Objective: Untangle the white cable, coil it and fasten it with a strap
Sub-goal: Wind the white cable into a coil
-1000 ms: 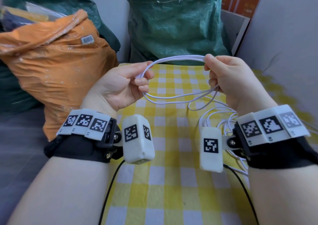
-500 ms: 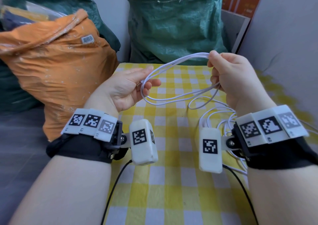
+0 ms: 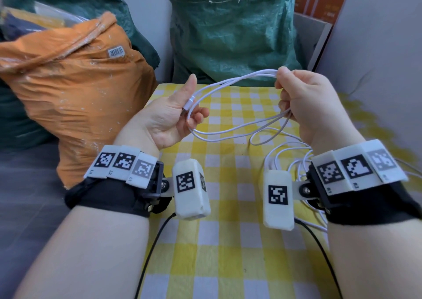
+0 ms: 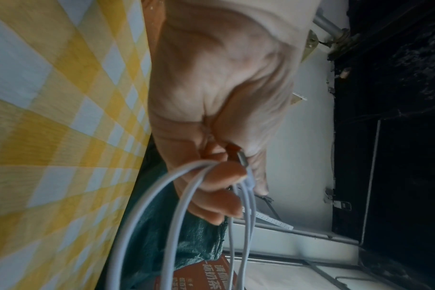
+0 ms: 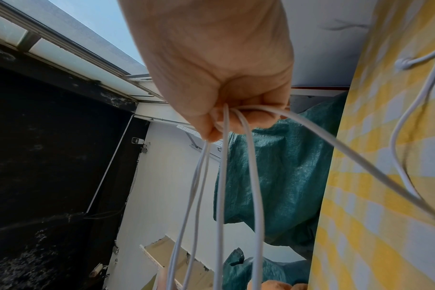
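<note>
Since a second ago the left hand (image 3: 166, 118) has opened out, thumb lifted straight up, so the cable's plug end now shows against its palm, and the loops have stretched wider between the two hands.

Behind the hands stand an orange sack (image 3: 75, 88) on the left side and a green woven sack (image 3: 230, 31) straight ahead, both cut off by the frame edges; what fills the green one is hard to make out. Below the hands lies a yellow-and-white checked cloth (image 3: 219, 253), its far right part hidden by the right forearm and wrist rig.

Held between the hands, above the cloth, is the white cable (image 3: 237, 127), gathered in a few long loops whose long axis runs left to right, rising slightly toward the right hand (image 3: 312, 106). That hand is closed around one end of the loops, thumb and forefinger pinching the upper strands, the lower strands passing under its curled fingers; the right wrist view shows about five strands leaving the fist. The left hand's lower fingers curl round the other end of the loops, as the left wrist view shows. More cable lies slack on the cloth below the right wrist, partly hidden by it.

The plug (image 3: 189, 103) lies across the left palm, its metal tip pointing down toward the wrist.
</note>
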`<state>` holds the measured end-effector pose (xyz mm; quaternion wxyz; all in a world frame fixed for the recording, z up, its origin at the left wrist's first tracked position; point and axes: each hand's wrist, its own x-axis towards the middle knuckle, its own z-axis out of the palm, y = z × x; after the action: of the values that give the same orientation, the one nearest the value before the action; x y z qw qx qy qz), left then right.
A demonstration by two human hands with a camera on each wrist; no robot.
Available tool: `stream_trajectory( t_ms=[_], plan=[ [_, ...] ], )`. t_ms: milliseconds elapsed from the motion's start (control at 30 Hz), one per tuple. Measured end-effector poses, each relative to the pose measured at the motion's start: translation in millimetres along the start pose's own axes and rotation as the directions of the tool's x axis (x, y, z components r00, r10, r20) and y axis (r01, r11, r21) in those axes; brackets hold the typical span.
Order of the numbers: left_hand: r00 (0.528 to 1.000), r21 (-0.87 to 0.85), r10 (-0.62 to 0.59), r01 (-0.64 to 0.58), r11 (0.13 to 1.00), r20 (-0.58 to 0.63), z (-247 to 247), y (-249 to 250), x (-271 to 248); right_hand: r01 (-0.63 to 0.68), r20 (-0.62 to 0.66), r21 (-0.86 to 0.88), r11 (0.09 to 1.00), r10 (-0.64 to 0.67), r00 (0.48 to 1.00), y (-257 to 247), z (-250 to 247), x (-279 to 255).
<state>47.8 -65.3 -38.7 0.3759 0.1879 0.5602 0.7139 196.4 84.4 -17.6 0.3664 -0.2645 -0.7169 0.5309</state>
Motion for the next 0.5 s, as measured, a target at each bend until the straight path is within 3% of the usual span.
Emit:
stream_trajectory(
  t_ms=[233,500],
  plan=[
    [0.982,-0.305,0.003,0.055,0.951,0.187,-9.1,-1.4,4.1,-0.007,0.007,0.028,1.0,0.007,1.0,1.6,-0.8,1.8],
    [0.962,-0.532,-0.005,0.156,0.832,0.274,-11.8,-1.4,5.9,-0.025,0.029,0.101,0.995,0.022,0.999,3.9,-0.3,3.3]
  ],
)
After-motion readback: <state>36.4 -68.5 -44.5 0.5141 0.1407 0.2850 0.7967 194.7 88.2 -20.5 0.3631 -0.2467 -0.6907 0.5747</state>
